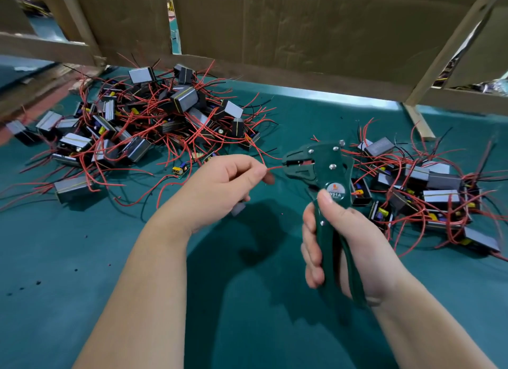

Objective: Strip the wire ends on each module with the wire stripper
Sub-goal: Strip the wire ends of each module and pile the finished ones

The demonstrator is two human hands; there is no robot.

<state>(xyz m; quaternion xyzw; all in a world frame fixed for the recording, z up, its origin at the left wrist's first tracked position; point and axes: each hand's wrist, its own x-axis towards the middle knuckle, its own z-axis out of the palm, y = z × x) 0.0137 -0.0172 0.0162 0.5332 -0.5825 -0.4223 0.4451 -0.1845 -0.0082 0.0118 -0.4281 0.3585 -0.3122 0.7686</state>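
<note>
My left hand (220,182) pinches a red wire (275,167), its end in the mouth of the wire stripper (321,171) that my right hand (346,242) grips above the table (82,245); I should keep it straight and squeeze evenly.

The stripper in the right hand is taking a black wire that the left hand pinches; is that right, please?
Not quite: the wire is red, not black, as the head view shows. The stripper in the right hand is taking it, and the left hand pinches it.
</note>
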